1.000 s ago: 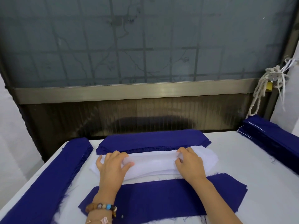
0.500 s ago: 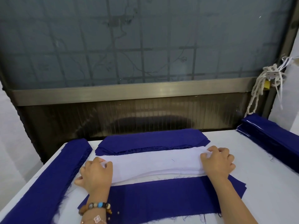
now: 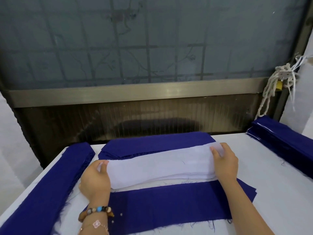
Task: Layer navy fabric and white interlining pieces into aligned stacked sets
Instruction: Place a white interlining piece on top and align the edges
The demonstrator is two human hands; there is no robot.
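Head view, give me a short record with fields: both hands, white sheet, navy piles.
Left hand: holds left end of top white interlining sheet
Right hand: pinches its right end, slightly raised
Near navy pile: flat, in front of the sheet
Far navy pile: behind it
Left navy pile: far left
Right navy pile: far right
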